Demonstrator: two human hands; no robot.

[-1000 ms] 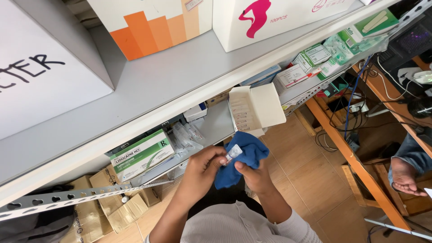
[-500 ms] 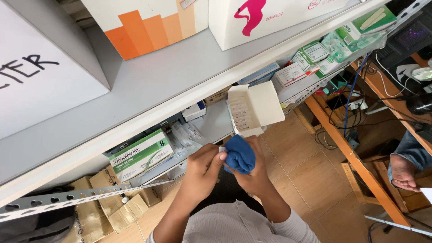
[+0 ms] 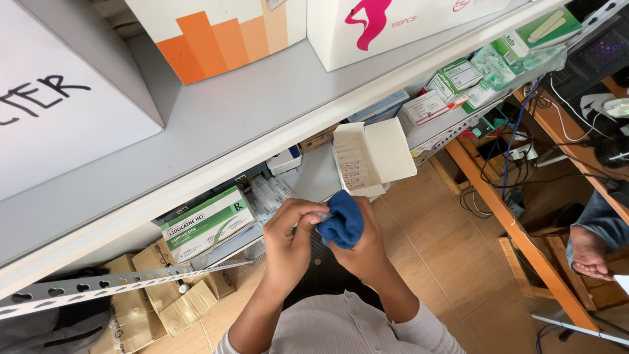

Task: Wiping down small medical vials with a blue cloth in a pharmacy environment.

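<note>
My right hand (image 3: 363, 246) grips a bunched blue cloth (image 3: 342, 219) just below an open white box (image 3: 373, 157) that rests at the edge of a lower shelf. My left hand (image 3: 288, 246) pinches a small clear vial (image 3: 321, 215) and presses it into the cloth. The cloth and my fingers cover most of the vial. Both hands meet in front of my chest, over the tiled floor.
A grey metal shelf (image 3: 216, 137) runs across, carrying large white cartons with orange (image 3: 216, 33) and pink (image 3: 393, 26) prints. Green and white medicine boxes (image 3: 206, 223) sit on the lower shelf. Cardboard boxes (image 3: 164, 301) lie on the floor. Another person's bare foot (image 3: 590, 252) is at right.
The cloth was spread looser over my right hand a second ago; now it is bunched tight around the vial, and both hands have closed together nearer the open box.
</note>
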